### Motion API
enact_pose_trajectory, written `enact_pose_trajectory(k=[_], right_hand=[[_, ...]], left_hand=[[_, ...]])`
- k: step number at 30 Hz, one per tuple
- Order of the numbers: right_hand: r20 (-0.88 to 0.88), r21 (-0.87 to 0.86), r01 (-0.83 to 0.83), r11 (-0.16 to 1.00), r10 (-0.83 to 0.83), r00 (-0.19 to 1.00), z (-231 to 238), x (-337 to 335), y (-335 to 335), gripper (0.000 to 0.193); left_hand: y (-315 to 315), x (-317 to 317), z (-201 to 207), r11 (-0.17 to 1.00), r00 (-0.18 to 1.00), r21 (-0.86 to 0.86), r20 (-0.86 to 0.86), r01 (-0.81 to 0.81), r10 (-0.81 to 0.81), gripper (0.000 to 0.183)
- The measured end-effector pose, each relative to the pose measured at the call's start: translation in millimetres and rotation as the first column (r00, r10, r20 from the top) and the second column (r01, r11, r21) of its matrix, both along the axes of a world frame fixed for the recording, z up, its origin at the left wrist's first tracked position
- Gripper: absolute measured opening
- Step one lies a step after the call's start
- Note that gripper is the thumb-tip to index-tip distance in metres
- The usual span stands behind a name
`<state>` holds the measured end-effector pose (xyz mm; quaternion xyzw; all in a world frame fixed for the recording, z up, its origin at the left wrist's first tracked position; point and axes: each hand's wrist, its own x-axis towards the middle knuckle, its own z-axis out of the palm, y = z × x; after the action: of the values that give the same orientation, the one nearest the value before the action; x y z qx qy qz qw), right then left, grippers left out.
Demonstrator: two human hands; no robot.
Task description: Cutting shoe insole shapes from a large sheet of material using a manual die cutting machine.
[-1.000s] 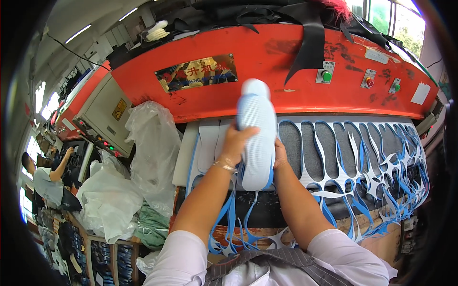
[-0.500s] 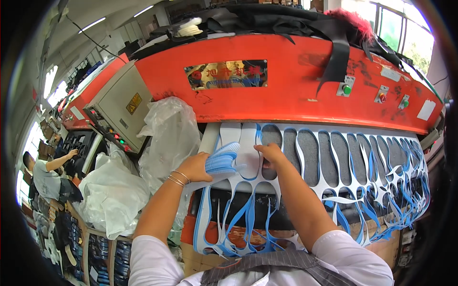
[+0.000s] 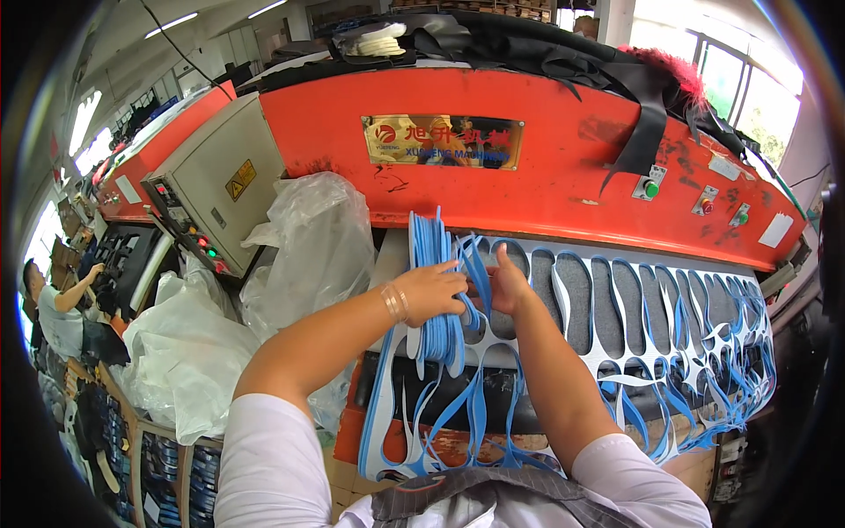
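Note:
A thick stack of blue foam insoles [image 3: 429, 251] stands on edge at the left end of the cutting bed. My left hand [image 3: 429, 295] is closed around the right side of this stack. Between my hands a few looser blue insoles [image 3: 476, 273] lean and fan out. My right hand [image 3: 509, 283] is beside them, palm turned left, fingers apart. Under and to the right of my hands spreads the cut-out foam sheet [image 3: 607, 361], white on top and blue beneath, with rows of insole-shaped holes over a grey surface.
Behind the bed runs a red press beam [image 3: 308, 141] with push buttons [image 3: 651, 187] at its right. A grey control box [image 3: 224, 185] and crumpled clear plastic bags [image 3: 321, 238] are on the left. Farther left, another person [image 3: 60, 304] works at a second machine.
The insoles in my left hand have been tipped upright into a stack on edge. My left hand has moved right, close to my right hand, which has let go of the sheet area and opened.

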<state>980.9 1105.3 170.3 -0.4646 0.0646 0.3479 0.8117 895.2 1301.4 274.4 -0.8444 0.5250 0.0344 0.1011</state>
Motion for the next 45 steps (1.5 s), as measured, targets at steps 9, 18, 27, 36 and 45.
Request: enact_pose_trajectory(k=[9,18,27,36,45], right_hand=[[0.183,-0.694,0.066,0.717,0.086,0.979,21.4,31.3,65.6,0.046],[-0.062,0.253,0.209,0.944,-0.2,0.978,-39.6,24.3,89.7,0.038],[0.155,0.421,-0.005,0.907,-0.066,0.986,-50.1,-10.0,92.7,0.039],[0.311,0.503,-0.105,0.858,-0.066,0.948,-53.4,-3.5,47.5,0.041],[0.169,0.34,-0.098,0.935,0.041,0.985,-49.3,-14.7,36.0,0.045]], left_hand=[[61.8,-139.5,-7.3,0.842,0.986,-0.52,0.005,-0.141,0.167,0.035],[107.4,-122.9,25.6,-0.455,0.606,-0.404,-0.593,-0.794,-0.531,0.057],[34.0,12.4,-56.1,-0.279,0.408,-0.328,-0.858,-0.903,-0.312,0.064],[-13.4,-100.1,-9.8,-0.701,0.753,-0.406,-0.593,-0.586,-0.285,0.058],[-38.7,-481.3,-2.9,-0.869,0.634,-0.4,-0.599,0.291,0.488,0.053]])
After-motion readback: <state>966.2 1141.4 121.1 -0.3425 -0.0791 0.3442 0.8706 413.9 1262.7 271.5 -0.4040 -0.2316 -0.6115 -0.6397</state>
